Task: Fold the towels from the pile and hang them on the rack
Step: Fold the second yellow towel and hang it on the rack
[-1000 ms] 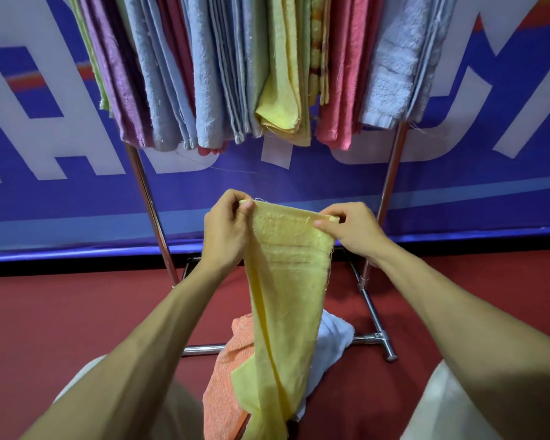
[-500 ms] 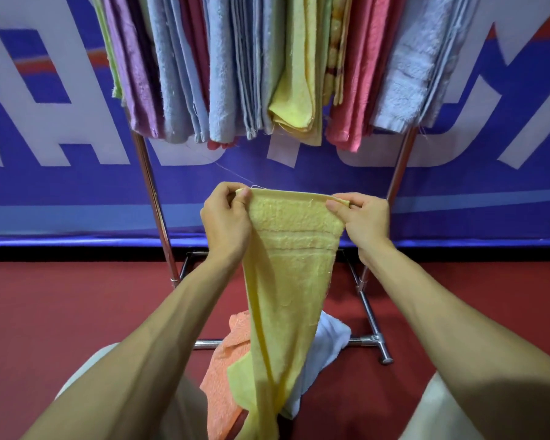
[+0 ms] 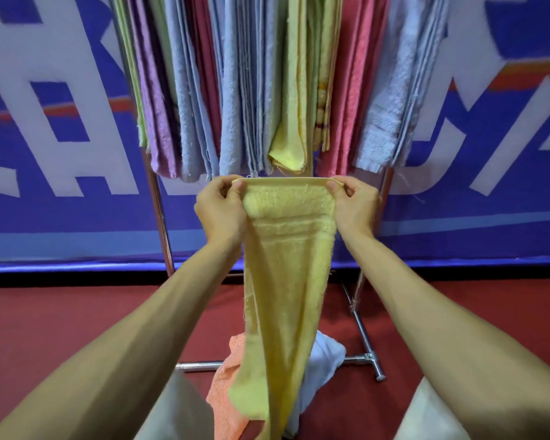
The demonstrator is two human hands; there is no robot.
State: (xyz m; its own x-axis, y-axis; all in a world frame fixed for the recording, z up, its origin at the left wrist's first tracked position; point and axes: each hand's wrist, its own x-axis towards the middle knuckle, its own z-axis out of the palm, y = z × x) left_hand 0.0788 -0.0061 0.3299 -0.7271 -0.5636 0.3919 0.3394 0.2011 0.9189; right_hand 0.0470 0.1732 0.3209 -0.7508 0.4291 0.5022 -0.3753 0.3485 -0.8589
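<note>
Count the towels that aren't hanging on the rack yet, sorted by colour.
yellow towel, held up: 1
orange towel, in the pile: 1
white towel, in the pile: 1
Total in view: 3. Whether more lie hidden under them cannot be told.

The red floor in front of me carries the chrome rack, whose base bar rests flat on it. An orange towel and a white towel lie crumpled on the floor, across that bar. Folded towels hang packed together from the rack.
</note>
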